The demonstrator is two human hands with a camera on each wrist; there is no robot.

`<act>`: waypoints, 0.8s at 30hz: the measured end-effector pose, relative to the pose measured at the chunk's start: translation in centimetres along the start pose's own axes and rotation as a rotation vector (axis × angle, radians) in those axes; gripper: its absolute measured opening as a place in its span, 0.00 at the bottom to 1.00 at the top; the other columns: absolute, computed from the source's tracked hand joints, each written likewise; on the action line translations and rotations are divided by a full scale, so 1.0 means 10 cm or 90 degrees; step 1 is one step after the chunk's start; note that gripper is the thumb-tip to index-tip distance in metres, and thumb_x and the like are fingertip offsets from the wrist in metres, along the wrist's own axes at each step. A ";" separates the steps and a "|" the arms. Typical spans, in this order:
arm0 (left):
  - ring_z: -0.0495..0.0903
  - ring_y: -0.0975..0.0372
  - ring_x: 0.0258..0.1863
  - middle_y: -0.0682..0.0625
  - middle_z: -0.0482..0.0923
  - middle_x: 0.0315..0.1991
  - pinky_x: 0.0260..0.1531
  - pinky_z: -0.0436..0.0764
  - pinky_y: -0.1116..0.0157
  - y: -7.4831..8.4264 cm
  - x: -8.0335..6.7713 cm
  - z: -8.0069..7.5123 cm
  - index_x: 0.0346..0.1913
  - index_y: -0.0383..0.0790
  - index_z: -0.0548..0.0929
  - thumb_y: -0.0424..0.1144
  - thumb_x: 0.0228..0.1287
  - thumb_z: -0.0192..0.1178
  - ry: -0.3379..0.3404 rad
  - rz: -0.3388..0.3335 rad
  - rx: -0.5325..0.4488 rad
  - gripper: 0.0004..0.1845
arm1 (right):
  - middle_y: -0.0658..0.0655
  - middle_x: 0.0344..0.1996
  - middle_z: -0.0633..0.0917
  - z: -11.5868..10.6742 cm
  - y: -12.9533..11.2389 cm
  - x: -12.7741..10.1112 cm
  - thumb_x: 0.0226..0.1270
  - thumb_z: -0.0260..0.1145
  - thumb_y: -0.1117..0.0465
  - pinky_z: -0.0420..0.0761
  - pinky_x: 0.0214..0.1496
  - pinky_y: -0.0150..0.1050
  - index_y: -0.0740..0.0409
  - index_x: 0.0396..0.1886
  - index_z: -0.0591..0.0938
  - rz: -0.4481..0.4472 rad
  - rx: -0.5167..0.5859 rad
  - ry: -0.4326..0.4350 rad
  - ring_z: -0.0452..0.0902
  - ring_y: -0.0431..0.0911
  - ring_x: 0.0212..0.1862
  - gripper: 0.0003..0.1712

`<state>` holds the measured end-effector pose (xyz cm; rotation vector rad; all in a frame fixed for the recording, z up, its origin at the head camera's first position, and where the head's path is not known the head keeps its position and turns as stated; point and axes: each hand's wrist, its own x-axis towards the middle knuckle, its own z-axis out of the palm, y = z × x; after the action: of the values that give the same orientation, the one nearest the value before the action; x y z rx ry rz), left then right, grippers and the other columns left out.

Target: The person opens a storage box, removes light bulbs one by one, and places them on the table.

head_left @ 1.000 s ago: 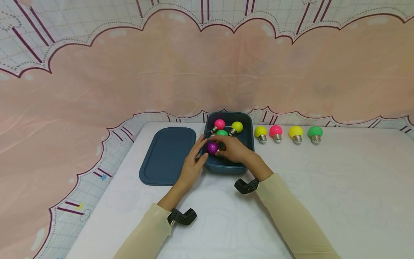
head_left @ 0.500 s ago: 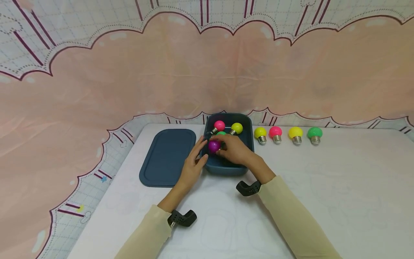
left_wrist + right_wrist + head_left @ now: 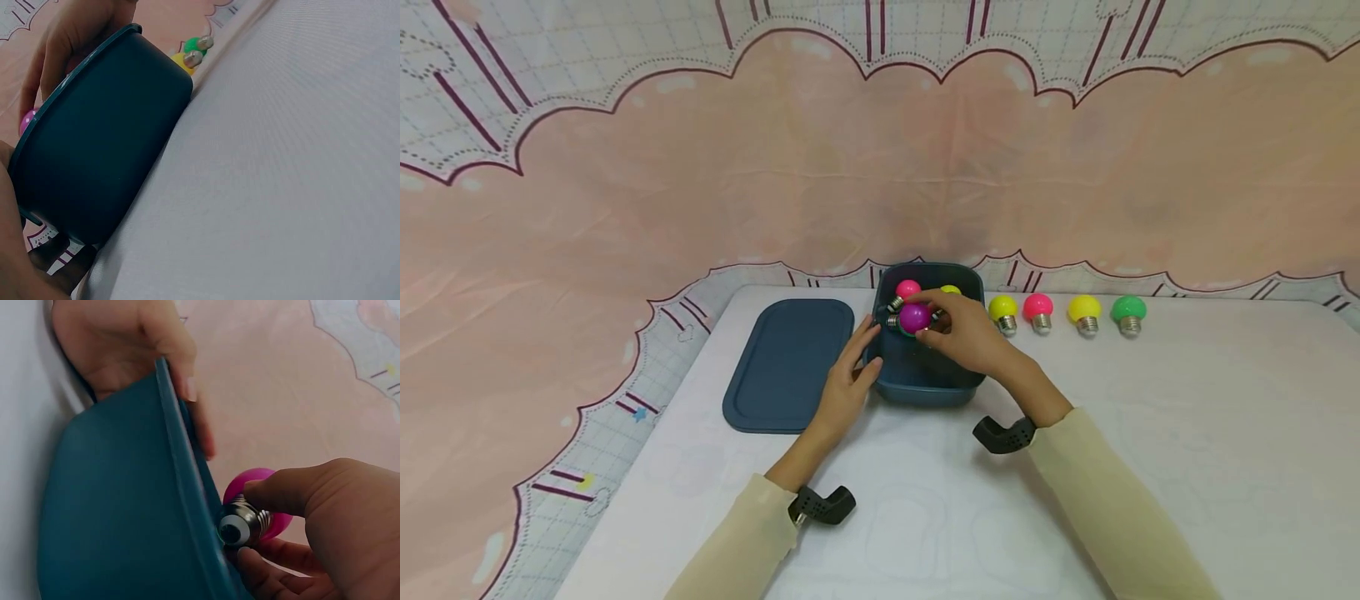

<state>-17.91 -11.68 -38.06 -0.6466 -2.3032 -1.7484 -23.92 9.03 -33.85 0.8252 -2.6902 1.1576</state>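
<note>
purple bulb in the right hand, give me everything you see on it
The purple bulb is a small round globe, glossy magenta-purple plastic by its look, with a ribbed silver screw base. The right hand pinches it with fingertips and thumb, above the dark blue box, base pointing left toward the box's wall. Nothing else visibly touches it.

Both arms, sleeved in cream, are stretched forward, each wrist ringed by a black band. The left hand point(image 3: 850, 379) is held nearly flat, fingers extended. The right hand point(image 3: 964, 333) is raised, fingers point(image 3: 275, 490) curled in a pinch.
</note>
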 end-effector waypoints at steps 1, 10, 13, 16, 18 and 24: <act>0.52 0.48 0.71 0.37 0.50 0.73 0.59 0.66 0.46 0.00 0.00 0.00 0.69 0.27 0.62 0.28 0.72 0.48 0.000 0.000 0.000 0.25 | 0.61 0.47 0.81 -0.02 0.01 -0.02 0.58 0.72 0.64 0.82 0.40 0.43 0.55 0.61 0.77 -0.007 -0.001 0.008 0.80 0.52 0.40 0.29; 0.51 0.45 0.71 0.34 0.50 0.73 0.59 0.64 0.44 0.00 -0.01 0.01 0.68 0.24 0.62 0.25 0.71 0.49 0.004 0.011 -0.008 0.25 | 0.61 0.50 0.80 -0.29 0.04 -0.20 0.58 0.72 0.61 0.83 0.37 0.44 0.53 0.63 0.73 0.040 -0.017 0.025 0.78 0.51 0.41 0.32; 0.51 0.45 0.71 0.34 0.50 0.73 0.59 0.64 0.44 0.01 -0.01 0.01 0.68 0.23 0.61 0.25 0.71 0.49 0.004 0.010 -0.005 0.25 | 0.61 0.51 0.79 -0.40 0.07 -0.28 0.58 0.72 0.60 0.83 0.37 0.45 0.52 0.63 0.72 0.068 -0.023 0.028 0.78 0.52 0.43 0.33; 0.51 0.45 0.71 0.34 0.50 0.73 0.59 0.65 0.44 0.01 -0.01 0.01 0.68 0.24 0.62 0.25 0.71 0.49 0.008 0.008 0.002 0.24 | 0.62 0.52 0.78 -0.48 0.11 -0.35 0.58 0.72 0.61 0.82 0.39 0.47 0.55 0.63 0.71 0.085 -0.019 0.034 0.78 0.54 0.45 0.32; 0.51 0.45 0.71 0.34 0.50 0.73 0.59 0.65 0.44 0.02 -0.01 0.01 0.68 0.24 0.62 0.25 0.71 0.49 0.009 0.008 0.003 0.24 | 0.62 0.52 0.78 -0.52 0.14 -0.40 0.59 0.71 0.61 0.82 0.40 0.48 0.55 0.62 0.71 0.091 -0.021 0.041 0.78 0.54 0.45 0.31; 0.50 0.44 0.71 0.34 0.50 0.73 0.59 0.64 0.42 0.01 -0.01 0.01 0.68 0.23 0.61 0.25 0.71 0.48 0.005 0.010 0.000 0.24 | 0.63 0.51 0.79 -0.61 0.24 -0.55 0.59 0.71 0.61 0.82 0.42 0.49 0.57 0.62 0.71 0.114 -0.040 0.058 0.78 0.54 0.44 0.31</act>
<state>-17.79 -11.61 -37.98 -0.6542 -2.2856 -1.7419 -21.25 17.03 -32.69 0.5188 -2.7545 1.1070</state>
